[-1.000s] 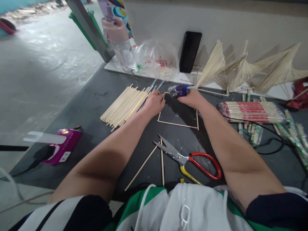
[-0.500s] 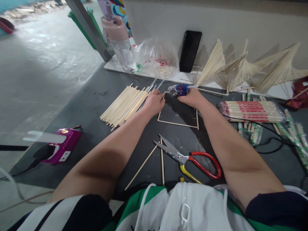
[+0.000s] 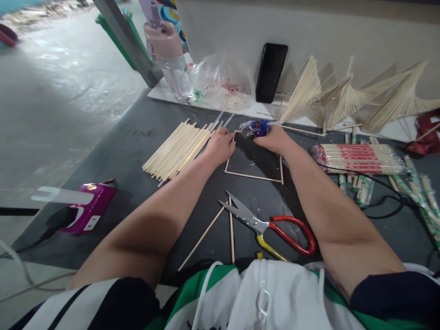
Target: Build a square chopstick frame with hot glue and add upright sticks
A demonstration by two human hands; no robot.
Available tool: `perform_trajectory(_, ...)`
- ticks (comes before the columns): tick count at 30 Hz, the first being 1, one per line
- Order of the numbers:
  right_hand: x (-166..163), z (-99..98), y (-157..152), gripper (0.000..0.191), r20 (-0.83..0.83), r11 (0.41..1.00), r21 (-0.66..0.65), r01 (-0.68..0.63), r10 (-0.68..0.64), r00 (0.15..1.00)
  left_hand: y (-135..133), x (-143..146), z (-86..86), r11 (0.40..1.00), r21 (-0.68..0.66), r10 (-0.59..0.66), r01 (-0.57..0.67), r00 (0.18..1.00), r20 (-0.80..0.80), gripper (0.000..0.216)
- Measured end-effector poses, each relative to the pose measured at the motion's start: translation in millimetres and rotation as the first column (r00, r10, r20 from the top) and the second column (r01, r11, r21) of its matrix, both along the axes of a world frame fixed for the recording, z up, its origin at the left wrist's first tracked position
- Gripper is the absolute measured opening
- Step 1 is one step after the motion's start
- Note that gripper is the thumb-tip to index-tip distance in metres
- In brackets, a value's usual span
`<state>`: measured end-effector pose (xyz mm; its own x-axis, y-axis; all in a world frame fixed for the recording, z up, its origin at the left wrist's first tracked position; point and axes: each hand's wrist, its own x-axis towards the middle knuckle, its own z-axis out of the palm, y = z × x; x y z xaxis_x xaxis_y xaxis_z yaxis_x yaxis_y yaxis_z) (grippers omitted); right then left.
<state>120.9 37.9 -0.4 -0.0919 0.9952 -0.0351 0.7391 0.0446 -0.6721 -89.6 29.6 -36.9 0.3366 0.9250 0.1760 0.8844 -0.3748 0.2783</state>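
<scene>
A glue gun is gripped in the right hand at the far edge of a stick frame laid flat on the worktop. The frame's far left corner is held by the curled left hand. That hand, so close to the nozzle, could be burned, or the joint skewed.

Dark surface, seen from above. Left: a loose pile of bare sticks and, nearer the edge, a magenta device. Centre: a square stick frame lying flat, with a blue glue gun at its far edge. Near side: red-handled scissors beside two single sticks. Right: a red-wrapped stick bundle, green-wrapped sticks and a black cable.
</scene>
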Motion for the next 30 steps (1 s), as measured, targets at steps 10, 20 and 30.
perform_trajectory(10,8,-9.5,7,0.02,-0.181,1.0,0.017,0.019,-0.016,0.983,0,-2,-1.5,1.0,0.009,-0.019,0.019,0.999,0.045,0.04)
perform_trajectory(20,51,62.7,-19,0.016,-0.629,0.966,0.091,0.242,-0.133,0.766,8,-3,-6.0,0.999,0.047,-0.023,0.023,1.0,-0.018,0.042)
perform_trajectory(30,91,1.4,-123,0.035,-0.711,0.927,-0.119,0.357,-0.33,0.621,7,-2,-3.8,0.999,0.018,0.037,-0.038,0.995,0.093,0.047)
